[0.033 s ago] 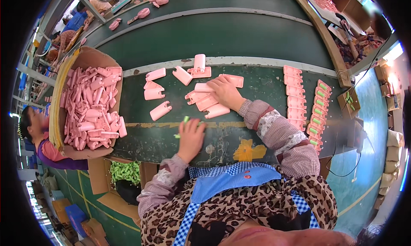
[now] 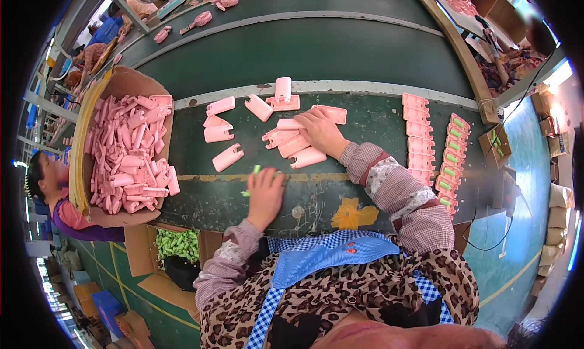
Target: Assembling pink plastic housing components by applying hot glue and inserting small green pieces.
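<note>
My left hand (image 2: pixel 265 197) is low over the near part of the green work table, its fingers curled round small green plastic pieces (image 2: pixel 257 168) whose ends stick out past the fingertips. Further up, my right hand (image 2: pixel 323 132) grips the end of a pink plastic casing (image 2: pixel 288 124), above a loose cluster of similar casings (image 2: pixel 293 145). More pink casings (image 2: pixel 227 158) lie scattered to the left and behind. On the right stand two columns of casings: one of plain shells (image 2: pixel 420 129), the other of shells with green pieces (image 2: pixel 451 158) set in them.
A carton (image 2: pixel 79 148) heaped with pink casings stands at the left, and below it an open box (image 2: pixel 143 252) holds green pieces. Beyond the table's pale rail runs a green conveyor (image 2: pixel 304 51) with pink round parts at its far side. A co-worker (image 2: pixel 61 197) is at the left.
My left hand has shifted slightly left with the green pieces under its fingers. My right hand stays on the pink casing.
</note>
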Demonstrator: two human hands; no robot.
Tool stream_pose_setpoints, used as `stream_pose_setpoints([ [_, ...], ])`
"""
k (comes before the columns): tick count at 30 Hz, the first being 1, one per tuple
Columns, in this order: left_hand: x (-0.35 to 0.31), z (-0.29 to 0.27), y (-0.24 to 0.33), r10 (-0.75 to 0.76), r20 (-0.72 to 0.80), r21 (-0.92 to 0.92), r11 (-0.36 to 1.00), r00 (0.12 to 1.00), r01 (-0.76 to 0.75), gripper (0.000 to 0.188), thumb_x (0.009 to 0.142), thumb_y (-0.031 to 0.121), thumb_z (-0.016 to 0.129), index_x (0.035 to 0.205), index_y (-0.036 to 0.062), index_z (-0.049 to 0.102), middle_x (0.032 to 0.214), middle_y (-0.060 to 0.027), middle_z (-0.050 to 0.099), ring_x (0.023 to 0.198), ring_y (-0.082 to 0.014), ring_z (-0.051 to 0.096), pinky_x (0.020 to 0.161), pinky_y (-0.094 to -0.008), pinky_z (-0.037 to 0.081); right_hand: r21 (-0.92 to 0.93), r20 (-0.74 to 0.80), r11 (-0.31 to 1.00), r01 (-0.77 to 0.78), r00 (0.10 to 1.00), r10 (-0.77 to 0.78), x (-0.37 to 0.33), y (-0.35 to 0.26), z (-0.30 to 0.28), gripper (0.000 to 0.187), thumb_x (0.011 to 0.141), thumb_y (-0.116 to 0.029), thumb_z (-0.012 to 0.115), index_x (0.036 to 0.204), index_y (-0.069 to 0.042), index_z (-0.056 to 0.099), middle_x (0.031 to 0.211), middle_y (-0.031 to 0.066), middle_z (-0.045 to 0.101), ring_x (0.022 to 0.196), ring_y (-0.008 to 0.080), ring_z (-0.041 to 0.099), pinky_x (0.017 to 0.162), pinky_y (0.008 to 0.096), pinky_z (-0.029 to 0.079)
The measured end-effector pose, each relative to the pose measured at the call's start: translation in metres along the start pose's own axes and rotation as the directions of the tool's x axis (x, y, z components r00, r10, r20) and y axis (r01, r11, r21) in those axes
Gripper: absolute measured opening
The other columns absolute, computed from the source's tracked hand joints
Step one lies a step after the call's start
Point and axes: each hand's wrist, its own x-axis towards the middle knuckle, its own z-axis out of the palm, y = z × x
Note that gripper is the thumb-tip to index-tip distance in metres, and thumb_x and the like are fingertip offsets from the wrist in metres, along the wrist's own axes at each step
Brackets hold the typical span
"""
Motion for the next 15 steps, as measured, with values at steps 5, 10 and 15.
stream_pose_setpoints([
  [5, 0.012, -0.023, -0.011, -0.123, -0.220, -0.069, 0.991, 0.968, 0.111, 0.042, 0.070, 0.010, 0.071, 0.110, 0.0075, 0.058, 0.118, -0.0123, 0.052, 0.115, -0.0328, 0.047, 0.098, -0.0482, 0.034, 0.003, -0.076, 0.992, -0.126, 0.989, 0.125, -0.004, 0.010, -0.010, 0.022, 0.080, -0.012, 0.059, 0.101, -0.009, 0.064, 0.087, 0.0057, 0.065, 0.093, 0.0243, 0.058, 0.089, 0.0425, 0.043],
  [10, 0.037, -0.010, 0.024, -0.072, -0.164, -0.298, 0.954, 0.984, 0.020, 0.043, 0.070, 0.008, 0.070, 0.111, 0.0026, 0.057, 0.112, -0.0141, 0.055, 0.103, -0.0343, 0.052, 0.088, -0.0439, 0.042, 0.163, -0.098, 0.918, -0.362, 0.919, 0.381, 0.003, -0.001, -0.038, 0.017, 0.082, -0.010, 0.058, 0.097, -0.008, 0.065, 0.082, 0.0105, 0.065, 0.085, 0.0299, 0.060, 0.077, 0.0418, 0.047],
  [15, 0.063, 0.013, 0.054, -0.026, -0.101, -0.218, 0.976, 0.995, 0.004, 0.055, 0.068, 0.009, 0.071, 0.119, 0.0005, 0.053, 0.114, -0.0134, 0.053, 0.106, -0.0321, 0.049, 0.088, -0.0418, 0.043, 0.272, -0.030, 0.788, -0.552, 0.814, 0.580, -0.034, 0.025, -0.067, 0.016, 0.084, -0.012, 0.057, 0.098, -0.005, 0.063, 0.084, 0.0193, 0.066, 0.079, 0.0379, 0.063, 0.068, 0.0448, 0.050],
])
